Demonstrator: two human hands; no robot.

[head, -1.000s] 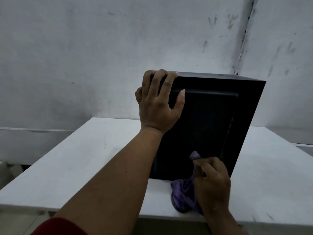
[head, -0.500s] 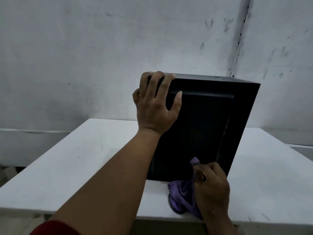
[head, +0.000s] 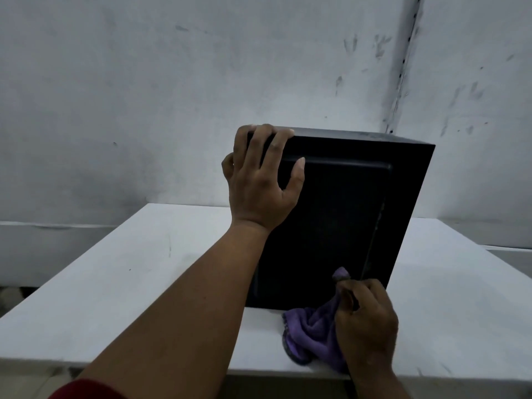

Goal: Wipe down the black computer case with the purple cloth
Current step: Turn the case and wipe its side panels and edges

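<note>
The black computer case (head: 339, 220) stands upright on the white table (head: 121, 295), its near face towards me. My left hand (head: 259, 182) grips the case's top left corner, fingers curled over the upper edge. My right hand (head: 365, 321) is closed on the bunched purple cloth (head: 311, 332) at the case's lower right part of the near face. A tip of the cloth pokes up against the black panel; the rest hangs down onto the table in front of the case.
A scuffed white wall (head: 172, 96) rises close behind the table, with a vertical seam (head: 403, 64) at the right. The table's front edge (head: 259, 372) runs just below my right hand.
My right hand with the cloth has slid slightly lower along the bottom of the near face. My left hand keeps the same grip on the top corner.
</note>
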